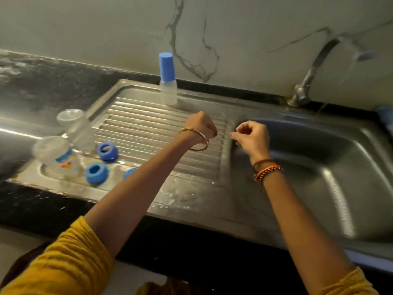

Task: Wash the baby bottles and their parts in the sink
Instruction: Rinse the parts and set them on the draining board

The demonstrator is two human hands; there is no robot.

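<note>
A clear baby bottle with a tall blue cap point(168, 81) stands upright at the back of the steel drainboard point(148, 124). Two clear bottles point(73, 124) point(55, 154) stand at the drainboard's left end. Beside them lie two blue screw rings point(107, 151) point(96, 173); a third blue piece point(129, 172) is partly hidden by my left forearm. My left hand point(201, 126) hovers over the drainboard's right part, fingers curled into a fist with nothing seen in it. My right hand point(252, 135) is over the sink basin's left rim point(231, 145), fingers curled, thumb near forefinger, nothing visible held.
The steel basin point(319, 167) lies to the right, with a tap point(308, 77) on the back wall above it. A blue object point(386, 118) shows at the right edge. Black countertop point(42, 86) surrounds the sink; a marble wall rises behind.
</note>
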